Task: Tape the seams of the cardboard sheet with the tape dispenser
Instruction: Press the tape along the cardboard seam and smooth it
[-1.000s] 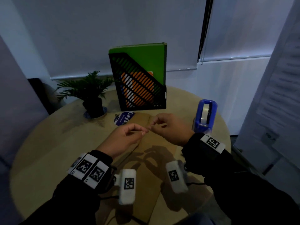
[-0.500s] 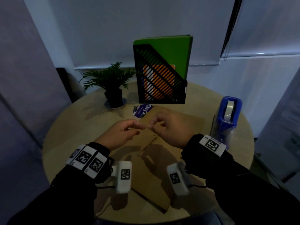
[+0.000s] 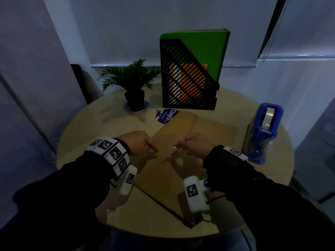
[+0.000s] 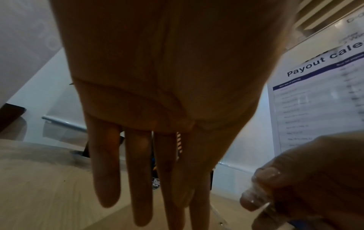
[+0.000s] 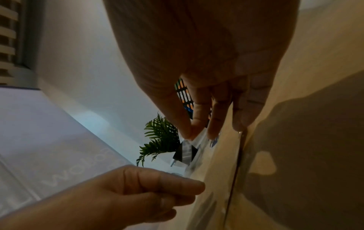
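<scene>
A brown cardboard sheet (image 3: 183, 129) lies flat on the round table, a dark seam (image 5: 238, 155) running across it. Just above the sheet, my left hand (image 3: 154, 150) and right hand (image 3: 176, 144) each pinch one end of a clear tape strip (image 3: 165, 149) stretched between them. In the right wrist view my right hand (image 5: 190, 135) pinches the tape strip (image 5: 187, 149) with thumb and forefinger, and the left hand (image 5: 177, 188) pinches lower down. The blue tape dispenser (image 3: 262, 131) stands upright to the right, untouched.
A black mesh file holder (image 3: 188, 82) with green and orange folders stands at the back. A small potted plant (image 3: 135, 91) sits left of it, and a round sticker (image 3: 165, 115) lies by the sheet's far corner. The table edge (image 3: 163, 234) is near my body.
Both hands have moved apart and down toward the cardboard, drawing the tape strip out between them. The head camera has tilted down and shifted left.
</scene>
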The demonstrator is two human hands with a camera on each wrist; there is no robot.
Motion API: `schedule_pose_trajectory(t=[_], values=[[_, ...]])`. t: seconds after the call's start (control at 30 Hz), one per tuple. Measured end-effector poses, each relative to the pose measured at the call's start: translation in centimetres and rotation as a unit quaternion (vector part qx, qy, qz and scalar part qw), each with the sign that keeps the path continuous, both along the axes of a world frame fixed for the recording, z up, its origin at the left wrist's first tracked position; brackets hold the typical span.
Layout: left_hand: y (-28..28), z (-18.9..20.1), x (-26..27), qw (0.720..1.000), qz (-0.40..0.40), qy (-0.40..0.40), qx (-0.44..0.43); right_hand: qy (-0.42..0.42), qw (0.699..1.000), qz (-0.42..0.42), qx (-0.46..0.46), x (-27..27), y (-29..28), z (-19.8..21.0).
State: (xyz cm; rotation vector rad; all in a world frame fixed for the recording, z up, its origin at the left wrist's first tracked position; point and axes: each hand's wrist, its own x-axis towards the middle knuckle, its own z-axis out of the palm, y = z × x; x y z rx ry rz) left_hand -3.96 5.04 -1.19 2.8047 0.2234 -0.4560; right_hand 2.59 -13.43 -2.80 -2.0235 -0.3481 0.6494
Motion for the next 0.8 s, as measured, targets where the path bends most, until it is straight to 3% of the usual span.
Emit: schedule_pose_trajectory(t=[0.8], values=[[-0.9,-1.0,0.3,0.993,-0.093,0.056,0.056,0.0,0.988,0.046,-0.145,0.5,2.3,-0.9]])
